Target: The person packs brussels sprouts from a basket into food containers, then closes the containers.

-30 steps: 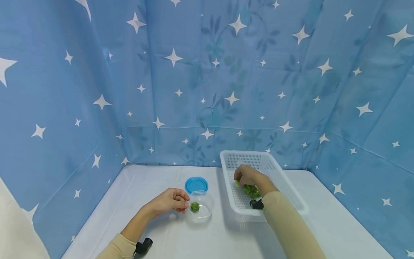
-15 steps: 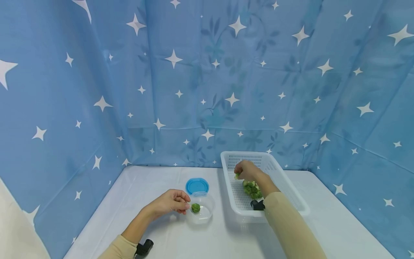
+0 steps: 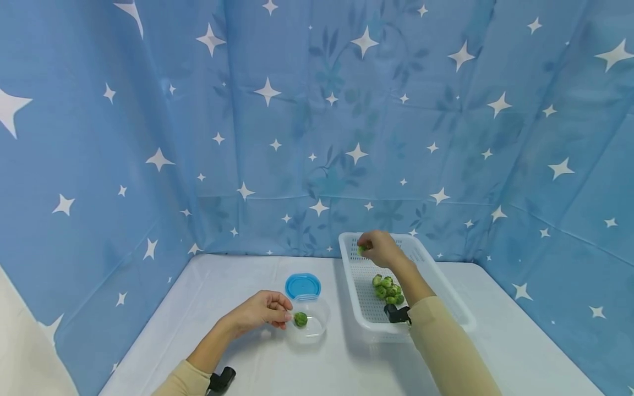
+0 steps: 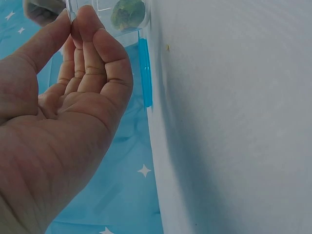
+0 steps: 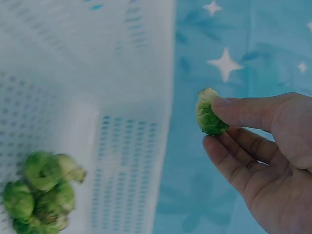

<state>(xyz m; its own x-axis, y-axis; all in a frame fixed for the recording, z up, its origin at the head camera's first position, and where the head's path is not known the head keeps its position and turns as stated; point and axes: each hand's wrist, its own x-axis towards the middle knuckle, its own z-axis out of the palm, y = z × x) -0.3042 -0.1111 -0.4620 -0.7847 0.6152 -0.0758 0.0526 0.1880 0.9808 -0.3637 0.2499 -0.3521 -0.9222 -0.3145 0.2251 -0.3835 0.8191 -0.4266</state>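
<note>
My left hand [image 3: 264, 309] pinches the rim of a small clear plastic container [image 3: 317, 324] between thumb and fingers. One Brussels sprout [image 3: 300, 319] lies inside that container, seen through its wall in the left wrist view. My right hand [image 3: 381, 248] is raised over the far part of a white perforated basket [image 3: 349, 275]. Thumb and fingertips of this hand pinch another Brussels sprout [image 5: 209, 113], pale stem end up in the right wrist view. A cluster of several Brussels sprouts [image 3: 388, 289] rests on the basket's floor, below the right wrist.
A blue lid [image 3: 303, 286] lies on the white table [image 3: 257, 363] just behind the clear container. Blue star-patterned curtains [image 3: 317, 110] stand along the back and both sides. Black camera mounts [image 3: 222, 379] sit at the wrists.
My right hand has lifted up and away from the cluster with a Brussels sprout in its fingers, uncovering the others. The left hand keeps its place on the container.
</note>
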